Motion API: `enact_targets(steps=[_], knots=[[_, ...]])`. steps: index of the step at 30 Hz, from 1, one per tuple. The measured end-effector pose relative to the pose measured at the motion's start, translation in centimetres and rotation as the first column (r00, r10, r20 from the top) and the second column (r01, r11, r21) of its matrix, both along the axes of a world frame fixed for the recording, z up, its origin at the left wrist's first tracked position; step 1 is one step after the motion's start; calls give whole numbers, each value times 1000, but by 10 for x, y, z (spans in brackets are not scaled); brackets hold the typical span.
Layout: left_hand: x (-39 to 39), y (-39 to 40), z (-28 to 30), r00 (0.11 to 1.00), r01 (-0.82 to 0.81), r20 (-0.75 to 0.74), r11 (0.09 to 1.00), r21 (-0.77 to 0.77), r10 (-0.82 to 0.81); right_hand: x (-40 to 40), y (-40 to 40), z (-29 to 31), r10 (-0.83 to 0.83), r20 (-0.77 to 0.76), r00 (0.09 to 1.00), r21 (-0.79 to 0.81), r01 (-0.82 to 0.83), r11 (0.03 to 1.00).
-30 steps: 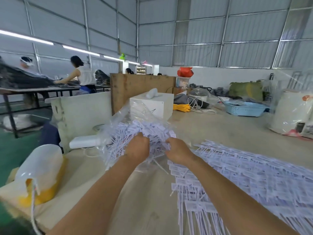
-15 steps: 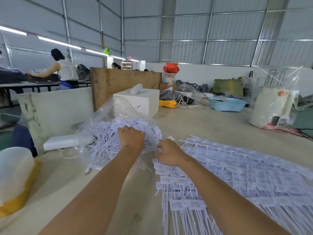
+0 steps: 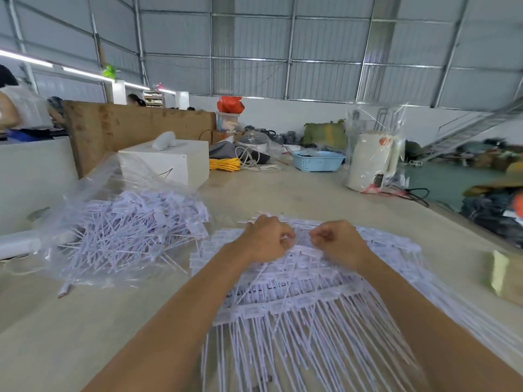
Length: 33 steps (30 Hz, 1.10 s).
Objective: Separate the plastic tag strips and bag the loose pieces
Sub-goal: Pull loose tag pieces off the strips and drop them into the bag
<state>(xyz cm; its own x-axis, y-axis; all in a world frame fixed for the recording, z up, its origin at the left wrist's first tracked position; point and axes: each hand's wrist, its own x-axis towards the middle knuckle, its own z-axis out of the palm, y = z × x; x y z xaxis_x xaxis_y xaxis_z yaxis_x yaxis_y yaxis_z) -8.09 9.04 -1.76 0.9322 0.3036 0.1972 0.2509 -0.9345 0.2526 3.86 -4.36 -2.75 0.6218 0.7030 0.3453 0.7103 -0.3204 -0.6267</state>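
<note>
A wide heap of white plastic tag strips (image 3: 305, 312) lies on the table in front of me, their thin tails fanning toward me. My left hand (image 3: 266, 239) and my right hand (image 3: 339, 241) sit close together on the far part of the heap, fingers curled, each pinching tag heads of the strips. To the left, a clear plastic bag (image 3: 93, 190) lies open on the table with a mound of loose tag pieces (image 3: 135, 227) in it.
A white box (image 3: 169, 162) stands behind the bag. Further back are yellow cord (image 3: 225, 164), a blue basket (image 3: 318, 160) and a white wrapped appliance (image 3: 373, 162). A brown board (image 3: 127, 128) stands at the back left. The table's edge runs down the right.
Both hands have left the loose pieces in the bag and moved right onto the heap of strips, where they now pinch tags. The camera has swung right.
</note>
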Motion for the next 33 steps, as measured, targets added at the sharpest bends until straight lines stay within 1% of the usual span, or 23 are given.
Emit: enact_targets(steps=[1, 3, 4, 7, 8, 9, 10, 12, 13, 15, 17, 18, 22, 25, 28, 30, 32, 33], knots=[[4, 0, -2, 999, -4, -43, 1000, -19, 4, 2, -6, -4, -13, 3, 1000, -2, 13, 1000], [8, 1, -4, 998, -17, -65, 997, -72, 12, 3, -16, -8, -1, -34, 999, 19, 1, 1000], [9, 1, -3, 998, -20, -55, 996, -92, 15, 2, -20, -8, 35, -34, 999, 15, -34, 999], [14, 0, 6, 999, -20, -35, 993, -115, 17, -4, -25, -5, 156, 33, 987, -77, -153, 985], [16, -3, 11, 999, -33, -20, 994, -106, 31, -4, -25, -4, 179, 35, 983, -55, -177, 983], [18, -6, 16, 999, -47, 6, 996, -81, 48, -4, -26, -4, 185, 16, 983, 1, -185, 983], [20, -9, 19, 997, -56, 41, 997, -56, 58, -3, -27, -3, 183, -34, 983, 83, -180, 980], [24, -16, 22, 993, -52, 105, 997, -55, 58, -1, -30, -1, 197, -208, 958, 267, -138, 954], [26, -20, 22, 991, -45, 120, 997, -69, 53, -1, -32, 0, 215, -294, 931, 329, -113, 937], [30, -28, 18, 990, -33, 134, 992, -124, 49, 1, -34, 1, 230, -418, 879, 379, -62, 923], [33, -33, 10, 983, -35, 168, 975, -221, 74, 2, -34, 1, 212, -481, 851, 368, -24, 930], [33, -35, 5, 981, -52, 169, 968, -245, 95, 3, -33, 0, 193, -484, 854, 342, -18, 939], [30, -40, -7, 986, -114, 100, 973, -201, 136, 1, -31, -6, 122, -392, 912, 218, -36, 975], [25, -41, -4, 979, -90, 158, 973, -213, 125, -1, -29, -6, 131, -364, 922, 249, -40, 968], [21, -40, -1, 966, -79, 229, 980, -183, 121, 0, -29, -4, 154, -432, 889, 342, 3, 940], [20, -37, 0, 947, -88, 293, 984, -153, 130, 0, -31, -2, 169, -491, 854, 373, 31, 927], [19, -34, -1, 939, -73, 321, 982, -176, 128, -2, -31, -1, 206, -556, 805, 395, 38, 918], [19, -32, -2, 938, -55, 324, 975, -214, 124, -2, -31, -1, 227, -591, 774, 407, 43, 913]])
